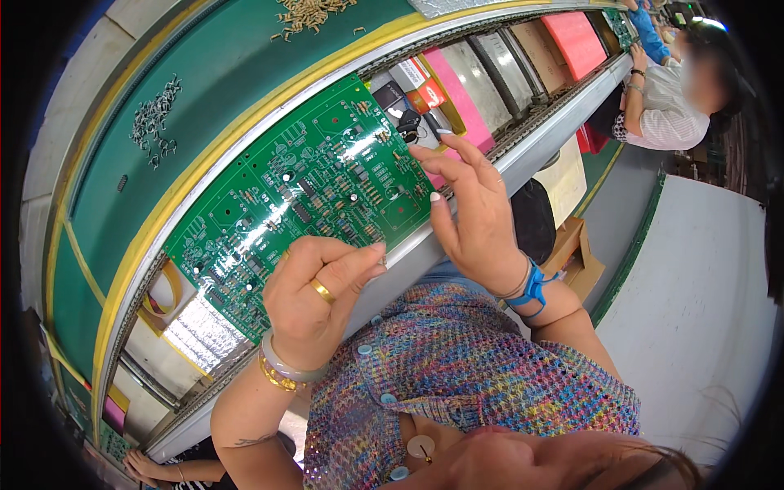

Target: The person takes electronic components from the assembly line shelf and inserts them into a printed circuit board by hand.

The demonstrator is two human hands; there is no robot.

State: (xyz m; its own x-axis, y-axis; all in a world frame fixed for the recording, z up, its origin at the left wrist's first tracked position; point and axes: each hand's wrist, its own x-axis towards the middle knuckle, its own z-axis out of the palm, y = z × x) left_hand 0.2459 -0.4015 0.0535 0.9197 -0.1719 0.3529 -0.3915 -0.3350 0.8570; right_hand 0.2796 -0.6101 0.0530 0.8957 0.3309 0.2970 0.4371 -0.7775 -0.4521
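Note:
A large green circuit board [327, 175], populated with small resistors, capacitors and dark chips, lies across the conveyor rails in front of me. My left hand [314, 286] is over the board's near edge, its thumb and index finger pinched together. Something tiny may be between those fingertips, but I cannot make it out. My right hand [469, 216] is at the board's right edge, fingers apart and bent toward it, with no object held. A blue wrist strap [535, 290] circles my right wrist.
Past the board, a green shelf [212, 77] carries a pile of silvery bent-lead parts [155, 118] and a tan pile [310, 15]. Small boxes [420, 82] and keys [408, 122] lie below the rails. Another person [670, 106] works farther right; another's hand [147, 465] shows lower left.

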